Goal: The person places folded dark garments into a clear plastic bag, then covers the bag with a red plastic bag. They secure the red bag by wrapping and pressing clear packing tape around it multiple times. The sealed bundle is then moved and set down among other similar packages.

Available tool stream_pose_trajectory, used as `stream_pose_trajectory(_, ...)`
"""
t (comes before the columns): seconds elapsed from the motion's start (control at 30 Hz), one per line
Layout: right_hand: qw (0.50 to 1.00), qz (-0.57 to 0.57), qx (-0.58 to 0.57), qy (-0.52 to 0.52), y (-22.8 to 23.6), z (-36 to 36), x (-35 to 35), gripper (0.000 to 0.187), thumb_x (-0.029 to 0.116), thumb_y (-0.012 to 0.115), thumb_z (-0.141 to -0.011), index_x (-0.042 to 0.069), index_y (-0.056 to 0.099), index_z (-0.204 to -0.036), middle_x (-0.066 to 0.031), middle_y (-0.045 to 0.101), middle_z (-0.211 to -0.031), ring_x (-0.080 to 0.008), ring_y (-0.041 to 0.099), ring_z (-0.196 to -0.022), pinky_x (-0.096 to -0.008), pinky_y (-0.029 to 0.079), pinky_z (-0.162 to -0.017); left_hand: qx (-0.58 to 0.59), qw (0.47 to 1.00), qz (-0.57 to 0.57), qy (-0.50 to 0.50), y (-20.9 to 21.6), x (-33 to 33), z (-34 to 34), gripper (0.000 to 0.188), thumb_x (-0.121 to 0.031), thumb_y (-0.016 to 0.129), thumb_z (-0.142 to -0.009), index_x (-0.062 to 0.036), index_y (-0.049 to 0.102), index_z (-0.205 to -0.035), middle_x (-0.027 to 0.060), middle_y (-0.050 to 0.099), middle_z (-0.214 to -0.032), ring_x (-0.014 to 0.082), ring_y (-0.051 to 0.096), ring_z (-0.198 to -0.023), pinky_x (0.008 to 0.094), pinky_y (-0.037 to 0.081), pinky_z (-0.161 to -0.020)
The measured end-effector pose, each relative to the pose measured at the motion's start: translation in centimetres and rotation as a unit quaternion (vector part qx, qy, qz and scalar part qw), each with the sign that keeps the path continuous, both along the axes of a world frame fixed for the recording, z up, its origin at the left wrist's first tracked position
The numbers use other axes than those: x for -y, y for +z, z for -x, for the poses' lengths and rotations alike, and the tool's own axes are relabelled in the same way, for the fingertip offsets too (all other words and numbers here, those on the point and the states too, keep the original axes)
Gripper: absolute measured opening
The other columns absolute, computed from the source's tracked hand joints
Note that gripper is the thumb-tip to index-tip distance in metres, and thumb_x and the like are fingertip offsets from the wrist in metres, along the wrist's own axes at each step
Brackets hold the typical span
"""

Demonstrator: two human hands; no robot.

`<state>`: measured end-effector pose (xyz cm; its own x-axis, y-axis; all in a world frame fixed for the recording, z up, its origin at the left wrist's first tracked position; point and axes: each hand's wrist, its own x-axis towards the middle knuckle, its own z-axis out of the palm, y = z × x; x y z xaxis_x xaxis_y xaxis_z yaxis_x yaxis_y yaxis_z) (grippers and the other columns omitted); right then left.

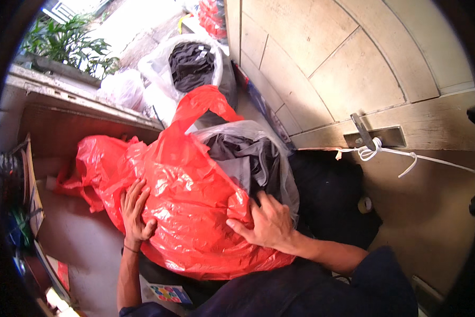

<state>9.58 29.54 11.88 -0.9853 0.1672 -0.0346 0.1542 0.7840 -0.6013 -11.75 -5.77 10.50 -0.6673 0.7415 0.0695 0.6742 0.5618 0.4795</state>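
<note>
A large, full red plastic bag (195, 227) rests in front of me, with one handle loop standing up at its far side. My left hand (136, 214) lies against its left side, fingers spread and holding nothing. At its right edge my right hand (271, 222) grips the plastic, thumb on the outside and fingers bent over the rim; some fingertips are hidden. Just beyond that hand, dark grey folded cloth (250, 158) fills a translucent plastic bag (287, 174), which touches the red bag.
Farther off stands a whitish bag (153, 66) of dark cloth (192, 66), beside a white plastic bundle (122, 90). A tiled door (322, 58) with a handle (361, 129) and tied white cord (406, 154) flanks the right. Green plants (71, 45) grow outside; a black bundle (327, 195) lies right.
</note>
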Motion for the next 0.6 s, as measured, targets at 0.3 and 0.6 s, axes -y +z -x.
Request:
stream_pose_trajectory(0.3, 0.999, 0.021, -0.045, -0.006, -2.0, -4.8, -7.3, 0.066, 0.061, 0.068, -0.101, -0.005, 0.072, -0.11, -0.0236, 0.064, -0.094, -0.0424, 0.07, -0.077, -0.0501, 0.059, -0.065, -0.003, 1.0, 0.02, 0.008, 2.2, -7.1, -4.7, 0.08, -0.069, 0.06, -0.097, -0.0132, 0.064, -0.153, 0.0147, 0.057, -0.161, 0.0376, 0.047, -0.154, 0.0607, 0.024, -0.129)
stream_pose_trajectory(0.6, 0.996, 0.075, -0.021, 0.036, -2.0, -4.6, -14.0, 0.062, 0.057, 0.071, -0.102, -0.004, 0.071, -0.115, -0.0195, 0.067, -0.093, -0.0406, 0.072, -0.08, -0.049, 0.058, -0.072, -0.159, 0.984, 0.067, 0.042, 4.0, -17.2, 1.6, 0.09, -0.06, 0.079, -0.092, -0.0198, 0.048, -0.167, 0.0102, 0.051, -0.167, 0.035, 0.042, -0.155, 0.0558, 0.023, -0.13)
